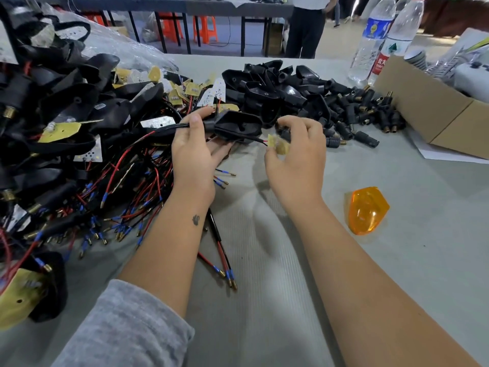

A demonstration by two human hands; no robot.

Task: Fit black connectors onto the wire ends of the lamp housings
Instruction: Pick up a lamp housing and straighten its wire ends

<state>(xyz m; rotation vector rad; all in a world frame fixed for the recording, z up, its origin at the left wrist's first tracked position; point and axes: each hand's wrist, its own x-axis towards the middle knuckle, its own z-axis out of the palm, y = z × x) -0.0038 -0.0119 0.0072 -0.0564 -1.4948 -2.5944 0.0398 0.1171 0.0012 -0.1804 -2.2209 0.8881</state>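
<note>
Two heaps flank the work: wired housings (pixel 79 123) at left, loose black connectors (pixel 370 112) at right, apparently for easy reach. Left hand (pixel 193 152) grips one lamp housing (pixel 238 125), steadying it; right hand (pixel 296 152) pinches its small yellow board (pixel 276 144) at the wire end.

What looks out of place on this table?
The orange lens lies alone on the bare cloth to the right, apart from the black housings and connectors heaped at the back. It is the only such lens in view.
</note>
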